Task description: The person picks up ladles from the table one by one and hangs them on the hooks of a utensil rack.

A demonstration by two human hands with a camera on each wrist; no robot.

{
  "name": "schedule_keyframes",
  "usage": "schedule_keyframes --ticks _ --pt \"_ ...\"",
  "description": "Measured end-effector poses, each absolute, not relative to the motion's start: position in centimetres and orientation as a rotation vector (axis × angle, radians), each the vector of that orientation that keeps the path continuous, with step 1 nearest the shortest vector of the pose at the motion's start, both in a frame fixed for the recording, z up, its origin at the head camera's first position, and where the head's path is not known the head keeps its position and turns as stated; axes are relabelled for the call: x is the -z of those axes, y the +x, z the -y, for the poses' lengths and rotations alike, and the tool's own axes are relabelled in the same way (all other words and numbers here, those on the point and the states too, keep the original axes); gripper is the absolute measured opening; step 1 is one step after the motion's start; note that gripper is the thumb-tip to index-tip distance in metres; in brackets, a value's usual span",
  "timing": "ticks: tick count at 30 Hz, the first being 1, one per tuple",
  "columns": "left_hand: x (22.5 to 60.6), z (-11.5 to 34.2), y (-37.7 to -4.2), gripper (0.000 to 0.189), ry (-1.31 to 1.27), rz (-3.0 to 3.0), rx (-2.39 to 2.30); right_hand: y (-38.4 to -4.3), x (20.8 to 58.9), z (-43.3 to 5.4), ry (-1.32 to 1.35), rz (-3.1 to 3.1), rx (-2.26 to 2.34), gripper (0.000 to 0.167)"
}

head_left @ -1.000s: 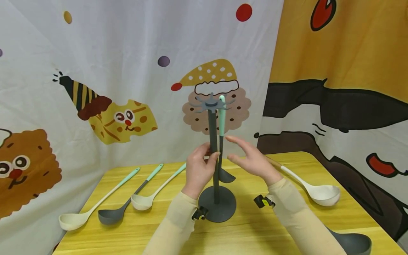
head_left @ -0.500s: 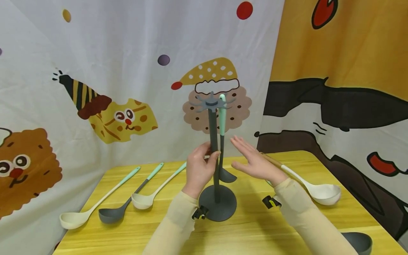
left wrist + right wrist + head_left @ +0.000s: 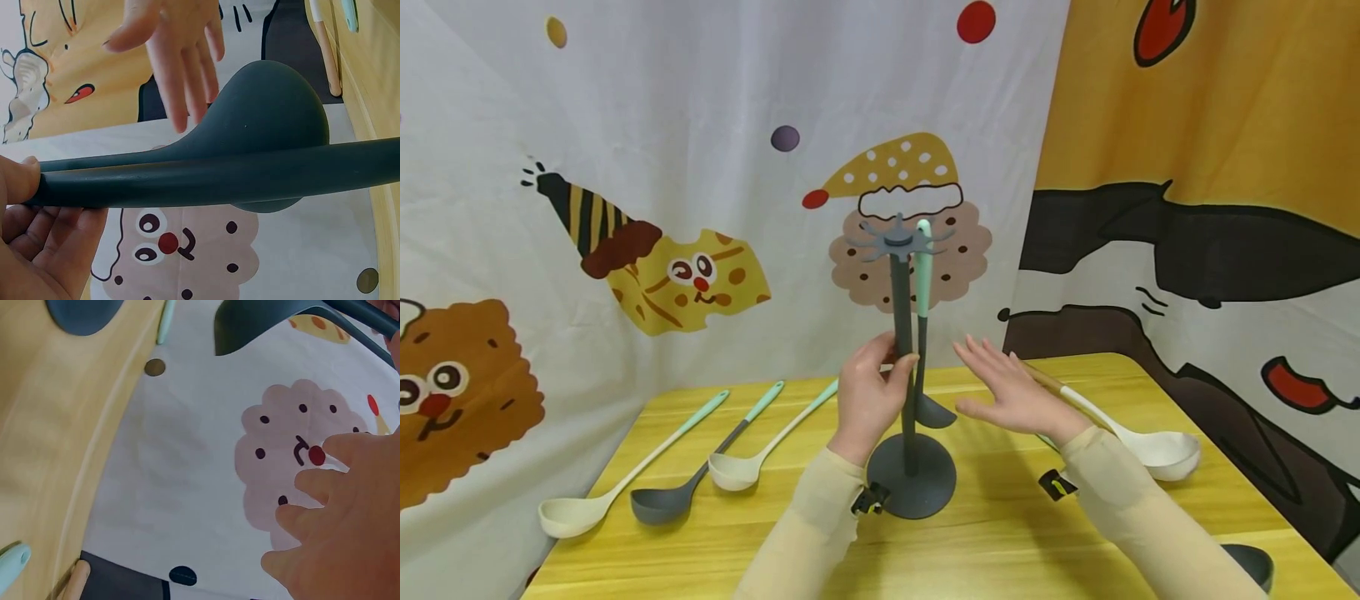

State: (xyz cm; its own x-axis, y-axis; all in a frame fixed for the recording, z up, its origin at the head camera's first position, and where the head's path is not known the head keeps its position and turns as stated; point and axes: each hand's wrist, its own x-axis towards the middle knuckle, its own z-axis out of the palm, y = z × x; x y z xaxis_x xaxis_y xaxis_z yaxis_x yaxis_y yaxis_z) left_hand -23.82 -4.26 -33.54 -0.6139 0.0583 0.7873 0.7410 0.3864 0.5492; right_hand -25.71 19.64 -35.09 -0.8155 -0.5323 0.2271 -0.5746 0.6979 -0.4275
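Observation:
In the head view my left hand [image 3: 871, 398] grips the post of a dark grey utensil stand [image 3: 901, 312], whose round base rests on the table. A ladle [image 3: 923, 283] with a mint handle and dark grey bowl hangs from one of the stand's hooks, on its right side. To the right of that ladle, my right hand [image 3: 1018, 392] is held in the air with fingers straight, touching nothing. The left wrist view shows the ladle's bowl [image 3: 269, 112] behind the post, with the left thumb and fingers round the post.
On the table's left lie a cream ladle [image 3: 576, 515], a grey ladle [image 3: 662, 504] and another cream ladle [image 3: 737, 472]. A white ladle [image 3: 1161, 454] with a wooden handle lies at right. Another dark bowl [image 3: 1251, 562] shows at the near right corner. A printed curtain [image 3: 722, 100] hangs behind.
My right hand has drawn away from the hanging ladle, to the right and slightly down, its fingers spreading. My left hand and the stand have stayed in place.

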Motion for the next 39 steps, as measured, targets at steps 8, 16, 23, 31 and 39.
schedule_keyframes --ticks 8,16,23,31,39 --pt "33.7 4.2 -23.9 0.020 -0.693 1.933 1.263 -25.4 36.1 -20.6 0.888 2.872 -0.663 0.087" --pt "33.6 4.2 -23.8 0.021 -0.682 1.947 1.276 -24.9 37.4 -21.7 0.887 2.929 -0.637 0.089" --pt "33.6 4.1 -23.7 0.021 -0.666 1.958 1.287 -24.3 38.1 -22.6 0.866 2.969 -0.570 0.090" --pt "33.6 4.1 -23.6 0.021 -0.655 1.968 1.276 -23.6 38.3 -23.7 0.846 3.000 -0.522 0.093" --pt "33.7 4.2 -23.8 0.021 -0.655 1.969 1.270 -23.3 39.0 -25.0 0.854 3.055 -0.455 0.095"
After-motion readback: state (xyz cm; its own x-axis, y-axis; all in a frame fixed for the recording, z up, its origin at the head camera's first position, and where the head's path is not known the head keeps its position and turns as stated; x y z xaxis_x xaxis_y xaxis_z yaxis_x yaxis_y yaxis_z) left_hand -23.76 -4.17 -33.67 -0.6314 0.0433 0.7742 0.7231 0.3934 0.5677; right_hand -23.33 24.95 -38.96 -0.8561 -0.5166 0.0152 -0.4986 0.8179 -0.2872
